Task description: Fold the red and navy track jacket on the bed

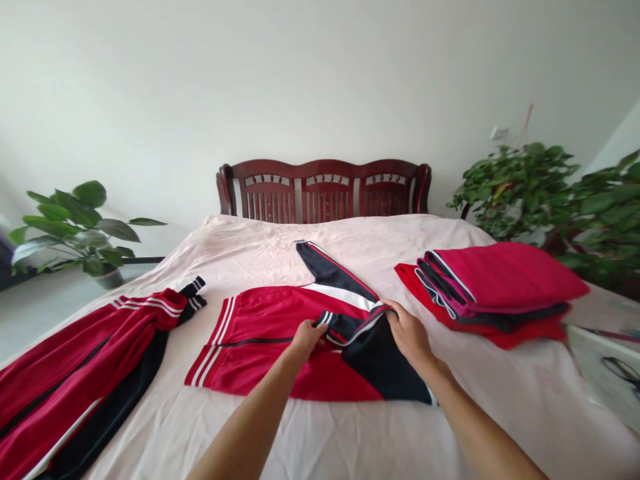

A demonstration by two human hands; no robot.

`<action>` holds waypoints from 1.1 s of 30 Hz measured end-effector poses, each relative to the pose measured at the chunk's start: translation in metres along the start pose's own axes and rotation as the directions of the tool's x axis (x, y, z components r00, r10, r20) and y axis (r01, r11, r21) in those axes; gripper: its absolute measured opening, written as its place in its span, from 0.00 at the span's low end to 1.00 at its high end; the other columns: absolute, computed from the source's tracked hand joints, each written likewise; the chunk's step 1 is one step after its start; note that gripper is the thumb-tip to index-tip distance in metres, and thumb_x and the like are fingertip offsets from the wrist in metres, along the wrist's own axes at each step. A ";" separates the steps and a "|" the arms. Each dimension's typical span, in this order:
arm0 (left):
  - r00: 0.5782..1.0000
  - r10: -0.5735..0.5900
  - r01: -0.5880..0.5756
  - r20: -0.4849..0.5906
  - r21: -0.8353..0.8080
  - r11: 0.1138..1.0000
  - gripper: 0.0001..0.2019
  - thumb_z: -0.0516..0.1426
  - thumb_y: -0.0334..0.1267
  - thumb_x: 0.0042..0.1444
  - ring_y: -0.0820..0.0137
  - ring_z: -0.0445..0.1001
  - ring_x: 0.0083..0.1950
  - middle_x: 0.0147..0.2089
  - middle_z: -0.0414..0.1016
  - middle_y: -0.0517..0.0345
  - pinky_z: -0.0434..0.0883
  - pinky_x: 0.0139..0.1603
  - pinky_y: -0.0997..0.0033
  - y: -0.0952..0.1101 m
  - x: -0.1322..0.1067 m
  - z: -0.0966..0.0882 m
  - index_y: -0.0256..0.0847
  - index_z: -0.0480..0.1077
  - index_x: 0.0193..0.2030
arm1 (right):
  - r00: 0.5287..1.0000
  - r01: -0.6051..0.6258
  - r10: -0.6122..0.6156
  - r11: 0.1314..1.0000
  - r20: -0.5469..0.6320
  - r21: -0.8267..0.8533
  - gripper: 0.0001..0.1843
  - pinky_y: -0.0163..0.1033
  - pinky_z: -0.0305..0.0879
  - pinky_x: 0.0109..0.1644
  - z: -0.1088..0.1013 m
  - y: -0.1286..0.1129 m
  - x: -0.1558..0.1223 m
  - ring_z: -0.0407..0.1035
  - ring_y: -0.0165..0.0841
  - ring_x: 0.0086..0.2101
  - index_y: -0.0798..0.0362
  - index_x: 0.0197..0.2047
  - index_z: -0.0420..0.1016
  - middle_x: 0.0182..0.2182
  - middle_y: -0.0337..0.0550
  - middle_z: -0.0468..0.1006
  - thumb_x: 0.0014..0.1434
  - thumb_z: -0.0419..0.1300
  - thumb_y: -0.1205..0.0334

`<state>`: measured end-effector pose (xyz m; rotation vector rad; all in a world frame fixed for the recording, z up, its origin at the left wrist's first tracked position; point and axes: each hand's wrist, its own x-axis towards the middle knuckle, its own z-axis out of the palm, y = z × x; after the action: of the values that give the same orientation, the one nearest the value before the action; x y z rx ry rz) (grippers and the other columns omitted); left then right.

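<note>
Your left fingers [306,335] pinch the striped cuff [325,320], and your right fingers [395,315] close on the black sleeve [380,360], holding it doubled across the red jacket [250,363], flat at 12 o'clock on the bed [500,427].

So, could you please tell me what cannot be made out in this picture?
Head view:
- Cuff of the middle jacket's sleeve: end hidden by the left hand.
- Black fabric: partly hidden by the right hand.
- Left jacket: cut off by bottom and left edges.
- Folded stack: lower garments hidden by the top one.
</note>
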<state>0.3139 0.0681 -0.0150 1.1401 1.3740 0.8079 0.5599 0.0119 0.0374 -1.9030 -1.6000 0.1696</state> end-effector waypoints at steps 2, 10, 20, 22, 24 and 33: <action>0.999 -0.026 0.028 0.032 -0.045 0.999 0.15 0.59 0.44 0.64 0.69 0.77 0.40 0.46 0.77 0.53 0.77 0.40 0.64 0.007 0.006 0.006 0.36 0.71 0.51 | 0.999 0.038 -0.038 0.998 -0.011 0.046 0.23 0.46 0.68 0.55 -0.002 0.004 -0.004 0.73 0.44 0.54 0.47 0.61 0.72 0.55 0.45 0.79 0.66 0.47 0.56; 0.967 0.167 -0.224 -0.195 -0.322 0.920 0.09 0.60 0.40 0.61 0.76 0.72 0.30 0.32 0.73 0.62 0.75 0.36 0.72 0.055 -0.005 -0.040 0.36 0.70 0.38 | 0.998 0.018 -0.019 1.000 0.057 0.020 0.23 0.46 0.69 0.55 -0.004 0.017 -0.015 0.74 0.43 0.53 0.44 0.60 0.72 0.53 0.43 0.80 0.66 0.48 0.56; 0.790 0.209 -0.455 -0.577 -0.322 0.830 0.10 0.63 0.36 0.43 0.75 0.76 0.33 0.30 0.73 0.68 0.75 0.41 0.75 0.003 -0.098 -0.199 0.41 0.67 0.32 | 0.924 0.240 -0.205 0.968 0.323 -0.073 0.24 0.42 0.66 0.57 0.004 0.038 -0.061 0.73 0.39 0.52 0.47 0.50 0.79 0.49 0.43 0.80 0.52 0.55 0.72; 0.848 0.009 -0.222 -0.529 -0.340 0.914 0.07 0.61 0.35 0.44 0.73 0.77 0.31 0.28 0.74 0.64 0.76 0.38 0.74 -0.034 -0.109 -0.216 0.40 0.67 0.30 | 0.922 0.217 -0.170 0.971 0.347 -0.102 0.25 0.41 0.66 0.56 0.003 0.046 -0.064 0.72 0.38 0.51 0.47 0.48 0.80 0.48 0.42 0.80 0.50 0.53 0.74; 0.861 -0.103 -0.076 -0.499 -0.326 0.942 0.08 0.61 0.37 0.46 0.70 0.79 0.32 0.31 0.77 0.58 0.77 0.36 0.72 -0.056 -0.115 -0.225 0.38 0.70 0.34 | 0.918 0.224 -0.171 0.968 0.359 -0.111 0.27 0.41 0.67 0.55 0.001 0.048 -0.064 0.72 0.37 0.52 0.48 0.50 0.79 0.49 0.43 0.80 0.50 0.52 0.75; 0.927 -0.008 0.004 -0.376 -0.012 1.000 0.22 0.69 0.51 0.32 0.75 0.63 0.15 0.15 0.66 0.64 0.57 0.15 0.77 -0.025 -0.096 -0.226 0.35 0.74 0.28 | 0.871 0.352 -0.308 0.935 0.382 -0.049 0.27 0.40 0.67 0.55 -0.006 0.050 -0.058 0.73 0.38 0.51 0.48 0.51 0.79 0.49 0.43 0.80 0.49 0.53 0.72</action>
<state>0.0797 0.0019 0.0248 1.0036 1.6841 1.0685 0.5903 -0.0471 -0.0019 -1.7153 -2.2100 0.3073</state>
